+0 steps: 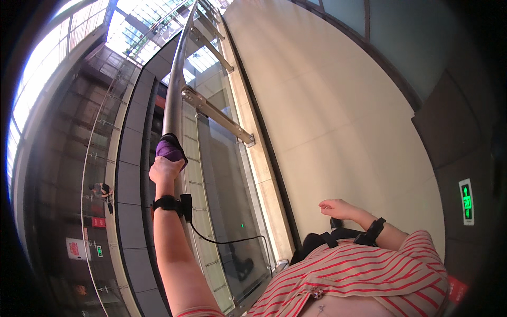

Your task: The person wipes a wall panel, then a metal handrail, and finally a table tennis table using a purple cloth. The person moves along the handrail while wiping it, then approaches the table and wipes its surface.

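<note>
My left arm reaches forward along a round metal handrail (176, 90). At its end my left hand (166, 169) is closed around a purple cloth with a dark edge (170, 151), which is wrapped over the rail. Some of the fingers are hidden behind the cloth and the rail. My right hand (339, 209) hangs in the air beside my body, above the pale floor. Its fingers are loosely extended and I see nothing in them. Both wrists carry black straps, and a black cable (227, 242) runs from the left one.
Metal brackets (219, 115) join the rail to a pale ledge, with glass panels (227, 174) below. Left of the rail is a drop to a lower level, where a person (104, 193) is seen. A pale tiled floor (338, 105) lies right; a green lit sign (466, 202) is on the dark right-hand wall.
</note>
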A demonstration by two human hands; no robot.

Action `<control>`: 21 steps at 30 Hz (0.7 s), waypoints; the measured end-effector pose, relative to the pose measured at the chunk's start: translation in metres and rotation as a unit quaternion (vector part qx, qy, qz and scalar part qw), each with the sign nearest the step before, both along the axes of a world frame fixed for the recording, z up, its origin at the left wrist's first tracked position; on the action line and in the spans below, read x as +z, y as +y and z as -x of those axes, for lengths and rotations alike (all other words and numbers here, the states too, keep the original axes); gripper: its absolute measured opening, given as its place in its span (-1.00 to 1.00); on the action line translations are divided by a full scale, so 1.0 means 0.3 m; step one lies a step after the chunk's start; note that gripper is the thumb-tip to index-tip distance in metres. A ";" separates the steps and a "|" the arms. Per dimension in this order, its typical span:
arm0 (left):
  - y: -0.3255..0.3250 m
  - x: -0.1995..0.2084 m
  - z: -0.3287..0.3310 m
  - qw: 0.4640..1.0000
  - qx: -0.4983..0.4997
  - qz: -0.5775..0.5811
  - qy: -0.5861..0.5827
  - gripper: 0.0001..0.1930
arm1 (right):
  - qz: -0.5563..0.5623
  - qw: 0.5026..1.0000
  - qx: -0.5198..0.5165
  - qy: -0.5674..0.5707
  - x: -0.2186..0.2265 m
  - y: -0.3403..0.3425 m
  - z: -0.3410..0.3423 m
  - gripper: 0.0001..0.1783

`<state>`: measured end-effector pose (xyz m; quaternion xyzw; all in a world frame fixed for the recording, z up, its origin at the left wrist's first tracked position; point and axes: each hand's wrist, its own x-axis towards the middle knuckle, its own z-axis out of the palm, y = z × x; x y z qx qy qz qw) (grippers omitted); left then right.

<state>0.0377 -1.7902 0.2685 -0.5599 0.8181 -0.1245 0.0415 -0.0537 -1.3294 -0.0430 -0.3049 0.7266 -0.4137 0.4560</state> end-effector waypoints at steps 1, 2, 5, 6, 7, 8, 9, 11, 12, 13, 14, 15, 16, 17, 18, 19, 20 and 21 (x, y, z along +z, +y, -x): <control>-0.030 -0.003 0.035 1.000 -0.002 -0.001 0.000 -0.20 | 0.007 1.000 0.015 0.009 -0.003 -0.019 0.031 -0.55; -0.062 -0.006 0.072 1.000 -0.005 0.002 0.001 -0.20 | 0.017 0.999 0.027 0.017 -0.005 -0.037 0.059 -0.55; -0.176 -0.011 0.206 1.000 -0.011 0.013 -0.003 -0.21 | 0.001 0.998 0.058 0.007 -0.011 -0.096 0.158 -0.55; -0.220 -0.013 0.256 1.000 -0.010 0.011 -0.006 -0.20 | -0.011 0.998 0.055 -0.009 -0.013 -0.118 0.188 -0.55; -0.265 -0.015 0.308 1.000 -0.006 0.011 -0.008 -0.20 | -0.021 0.998 0.052 -0.024 -0.016 -0.140 0.222 -0.56; -0.308 -0.018 0.359 1.000 -0.011 0.017 -0.005 -0.23 | -0.019 0.999 0.046 -0.019 -0.019 -0.162 0.260 -0.56; -0.354 -0.019 0.415 1.000 -0.019 0.013 -0.002 -0.23 | -0.029 0.999 0.030 -0.025 -0.025 -0.193 0.299 -0.56; -0.448 -0.017 0.529 1.000 -0.018 0.004 0.004 -0.25 | -0.032 0.999 0.000 -0.026 -0.034 -0.248 0.382 -0.55; -0.495 -0.014 0.587 1.000 -0.022 -0.001 0.007 -0.27 | -0.035 0.999 -0.011 -0.020 -0.035 -0.281 0.428 -0.55; -0.541 -0.014 0.648 0.999 -0.033 0.002 0.017 -0.26 | -0.038 0.999 -0.020 -0.012 -0.035 -0.320 0.473 -0.55; -0.584 -0.019 0.707 0.999 -0.037 0.004 0.025 -0.26 | -0.048 0.998 -0.029 -0.008 -0.033 -0.366 0.518 -0.54; -0.631 -0.019 0.758 0.999 -0.038 0.008 0.029 -0.25 | -0.042 0.998 -0.041 -0.008 -0.031 -0.415 0.557 -0.54; -0.680 -0.017 0.808 0.998 -0.058 -0.003 0.025 -0.19 | -0.044 0.998 -0.052 -0.010 -0.026 -0.461 0.592 -0.54; -0.730 -0.014 0.860 0.998 -0.063 -0.004 0.026 -0.20 | -0.048 0.997 -0.063 -0.012 -0.020 -0.505 0.636 -0.54; -0.777 -0.015 0.915 0.998 -0.063 -0.005 0.029 -0.21 | -0.030 0.997 -0.074 -0.004 -0.017 -0.553 0.671 -0.54; -0.820 -0.022 0.972 0.998 -0.058 -0.006 0.032 -0.21 | -0.017 0.996 -0.086 0.002 -0.018 -0.604 0.697 -0.54; -0.862 -0.024 1.023 0.998 -0.057 -0.009 0.036 -0.21 | -0.004 0.995 -0.098 0.007 -0.018 -0.642 0.725 -0.54; -0.902 -0.025 1.074 0.998 -0.051 -0.020 0.032 -0.23 | -0.010 0.995 -0.101 0.009 -0.017 -0.672 0.756 -0.54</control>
